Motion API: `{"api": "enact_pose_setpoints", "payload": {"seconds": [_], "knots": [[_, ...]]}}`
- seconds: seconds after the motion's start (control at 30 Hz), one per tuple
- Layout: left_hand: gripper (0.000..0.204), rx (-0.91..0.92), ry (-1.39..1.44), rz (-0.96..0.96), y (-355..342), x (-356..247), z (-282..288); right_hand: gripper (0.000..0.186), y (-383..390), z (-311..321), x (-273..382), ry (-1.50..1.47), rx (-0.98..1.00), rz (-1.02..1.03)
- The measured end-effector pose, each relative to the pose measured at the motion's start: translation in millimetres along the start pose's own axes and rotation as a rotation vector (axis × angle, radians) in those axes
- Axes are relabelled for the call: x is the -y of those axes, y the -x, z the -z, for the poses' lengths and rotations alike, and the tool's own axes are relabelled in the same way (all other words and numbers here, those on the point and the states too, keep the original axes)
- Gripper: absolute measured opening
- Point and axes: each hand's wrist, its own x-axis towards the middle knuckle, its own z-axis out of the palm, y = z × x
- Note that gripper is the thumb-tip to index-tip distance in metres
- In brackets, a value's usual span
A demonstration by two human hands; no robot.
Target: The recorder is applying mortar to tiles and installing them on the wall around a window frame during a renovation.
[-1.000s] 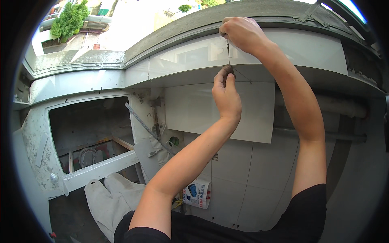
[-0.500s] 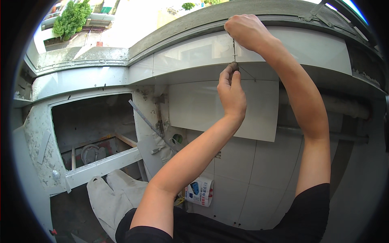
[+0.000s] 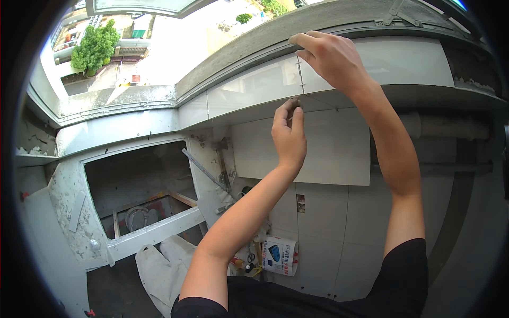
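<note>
Two glossy white tiles (image 3: 254, 85) line the face of the sill, with a dark vertical joint between them. Small thin clips (image 3: 303, 85) show in that joint. My left hand (image 3: 290, 138) is just under the joint's lower end, its dusty fingers curled in toward the thumb; anything pinched there is too small to make out. Above it, my right hand (image 3: 334, 61) hovers over the tile's top edge by the window track, index finger stretched out and thumb apart. Nothing shows between its fingers.
A large white panel (image 3: 318, 148) is below the sill. At left is a white-framed opening (image 3: 154, 233) with a metal ruler (image 3: 201, 167) beside it. A pale cloth-like sheet (image 3: 161, 275) and a printed bag (image 3: 280, 255) lie lower down. Pipes (image 3: 445, 127) run at right.
My right hand has loosened from a closed grip at the joint's top, its finger and thumb now apart. My left hand has dropped slightly below the joint. The whole view has shifted.
</note>
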Motion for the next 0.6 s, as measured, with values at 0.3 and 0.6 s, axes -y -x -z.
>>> {"api": "enact_pose_setpoints", "payload": {"seconds": [0.3,0.6], "knots": [[0.043,0.281,-0.605,-0.030,-137.6,-49.2,11.0,0.008,193.5,1.4,140.0,-0.509,-0.381,-0.507],[0.046,0.374,-0.698,0.010,-143.1,-57.0,19.8,0.014,315.0,-93.6,285.7,-0.945,-0.148,-0.974]]}}
